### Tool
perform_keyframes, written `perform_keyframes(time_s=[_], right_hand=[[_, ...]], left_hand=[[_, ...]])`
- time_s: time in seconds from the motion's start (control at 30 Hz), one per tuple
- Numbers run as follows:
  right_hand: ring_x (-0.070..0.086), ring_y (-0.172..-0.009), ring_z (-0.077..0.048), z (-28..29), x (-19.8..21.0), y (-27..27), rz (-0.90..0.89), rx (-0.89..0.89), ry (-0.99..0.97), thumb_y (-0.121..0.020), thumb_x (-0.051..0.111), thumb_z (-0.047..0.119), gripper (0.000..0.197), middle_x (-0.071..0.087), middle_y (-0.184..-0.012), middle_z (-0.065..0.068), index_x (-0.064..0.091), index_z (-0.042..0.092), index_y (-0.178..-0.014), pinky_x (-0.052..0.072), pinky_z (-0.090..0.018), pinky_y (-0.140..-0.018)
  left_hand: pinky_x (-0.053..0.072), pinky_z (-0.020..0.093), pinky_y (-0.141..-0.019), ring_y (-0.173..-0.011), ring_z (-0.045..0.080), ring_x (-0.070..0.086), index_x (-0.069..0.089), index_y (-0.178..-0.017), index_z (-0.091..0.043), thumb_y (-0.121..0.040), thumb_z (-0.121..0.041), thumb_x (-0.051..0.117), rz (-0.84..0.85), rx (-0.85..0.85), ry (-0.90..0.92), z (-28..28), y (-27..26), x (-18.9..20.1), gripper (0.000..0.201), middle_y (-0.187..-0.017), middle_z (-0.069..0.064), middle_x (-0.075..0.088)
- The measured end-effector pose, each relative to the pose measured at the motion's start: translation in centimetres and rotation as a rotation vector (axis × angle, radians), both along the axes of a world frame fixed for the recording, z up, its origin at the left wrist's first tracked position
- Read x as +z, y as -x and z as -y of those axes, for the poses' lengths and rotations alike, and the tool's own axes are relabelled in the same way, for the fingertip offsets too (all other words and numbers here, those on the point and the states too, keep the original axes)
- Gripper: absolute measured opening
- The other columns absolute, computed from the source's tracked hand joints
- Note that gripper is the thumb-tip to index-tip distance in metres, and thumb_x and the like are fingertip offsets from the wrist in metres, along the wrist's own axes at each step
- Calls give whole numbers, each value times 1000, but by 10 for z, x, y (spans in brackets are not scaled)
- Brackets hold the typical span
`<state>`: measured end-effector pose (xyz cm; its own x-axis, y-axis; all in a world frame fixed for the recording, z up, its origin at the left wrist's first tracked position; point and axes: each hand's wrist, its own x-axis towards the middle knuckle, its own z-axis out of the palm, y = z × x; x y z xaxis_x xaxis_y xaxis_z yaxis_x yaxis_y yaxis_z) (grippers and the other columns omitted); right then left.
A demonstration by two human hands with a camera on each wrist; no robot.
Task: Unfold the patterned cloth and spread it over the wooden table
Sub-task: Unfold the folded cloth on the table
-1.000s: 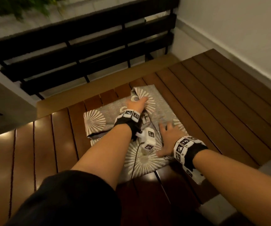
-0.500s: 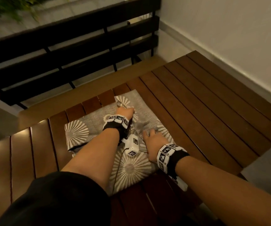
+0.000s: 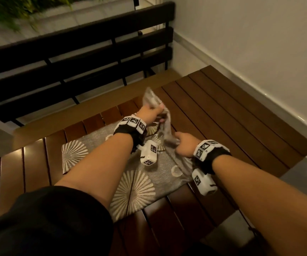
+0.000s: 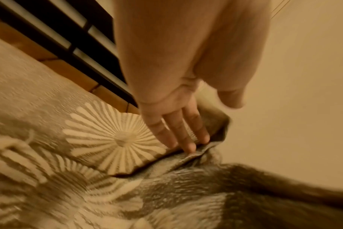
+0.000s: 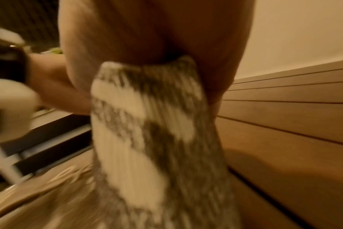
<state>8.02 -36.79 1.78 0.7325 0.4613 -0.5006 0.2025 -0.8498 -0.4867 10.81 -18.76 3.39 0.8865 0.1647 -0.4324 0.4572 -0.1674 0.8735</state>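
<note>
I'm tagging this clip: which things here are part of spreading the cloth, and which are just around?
Job:
patterned cloth
wooden table
left hand
right hand

Just around:
black slatted bench
white wall
green plant

The right hand (image 3: 183,145) is bunched into the patterned cloth (image 3: 145,174), so its fingertips are buried in the fabric. From the right wrist everything smears: cloth, the other arm, the railing. The raised fold past the left hand (image 3: 149,112) is blurred too, its pattern unreadable. Both forearms cover part of the cloth, and the wooden table (image 3: 232,117) runs off the bottom edge.
</note>
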Motion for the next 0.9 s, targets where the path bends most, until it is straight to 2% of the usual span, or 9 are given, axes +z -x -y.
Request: perform_keyframes(time_s=[0.07, 0.17, 0.23, 0.33, 0.4, 0.47, 0.6, 0.73, 0.9], right_hand=[[60, -101, -32, 32, -5, -17, 0, -150, 65, -78, 64, 12, 46, 60, -117, -15, 46, 12, -120, 45, -33, -73], [57, -113, -37, 69, -10, -31, 8, -338, 264, -83, 67, 17, 70, 52, -131, -20, 28, 6, -140, 51, -43, -85], [49, -124, -37, 79, -14, -32, 186, -272, 380, -85, 64, 19, 72, 42, -140, -18, 25, 10, -144, 45, -47, -98], [42, -130, -28, 65, -23, -24, 494, 57, 206, -86, 55, 27, 62, 40, -144, -10, 34, 17, -143, 36, -44, -105], [29, -141, -26, 47, -31, -18, 477, 290, 101, -86, 52, 40, 67, 28, -155, -7, 29, 24, -147, 25, -46, -114], [6, -149, -26, 32, -42, -16, 370, 473, 162, -82, 51, 62, 85, 5, -163, -2, 15, 31, -152, 9, -51, -118], [-14, -149, -26, 19, -66, -20, 209, 569, 295, -68, 54, 80, 109, -18, -162, 5, -4, 41, -152, 0, -61, -117], [-13, -149, -27, 7, -69, -31, 163, 575, 315, -64, 63, 78, 117, -18, -162, 6, -6, 42, -152, 2, -63, -115], [-4, -149, -33, -30, -61, -45, 158, 573, 378, -62, 74, 70, 127, -8, -163, 1, -9, 38, -152, 13, -64, -115]], left_hand=[[51, 39, -85, -94, 19, 65, 54, -127, -12, -92, -53, 49, 48, -32, 87, 15, -1, -2, 54, -108, 4, 67], [43, 37, -96, -111, 24, 57, 51, -130, -15, -95, -55, 41, 60, -74, -263, 14, 10, -16, 54, -122, 4, 59], [38, 45, -106, -127, 32, 48, 42, -139, -19, -93, -61, 37, -29, -163, -635, 2, 28, -35, 63, -140, 11, 50], [21, 60, -113, -144, 39, 19, 23, -149, -28, -83, -78, 28, -115, -287, -949, -12, 60, -55, 82, -158, 12, 22], [10, 64, -113, -147, 40, 5, 10, -151, -36, -69, -92, 23, -183, -380, -960, -13, 79, -62, 101, -162, 9, 6], [3, 66, -113, -147, 39, -3, -4, -150, -43, -55, -99, 29, -263, -463, -972, -15, 96, -68, 115, -163, 5, -6], [5, 68, -112, -147, 39, -6, -20, -145, -46, -47, -99, 42, -357, -421, -1024, -29, 128, -81, 128, -162, 6, -13], [4, 67, -113, -147, 38, -10, -15, -148, -44, -47, -99, 41, -395, -226, -931, -44, 156, -94, 128, -161, 2, -18], [-3, 66, -113, -146, 36, -18, -14, -148, -45, -50, -97, 46, -414, -225, -864, -68, 141, -99, 126, -159, -2, -25]])
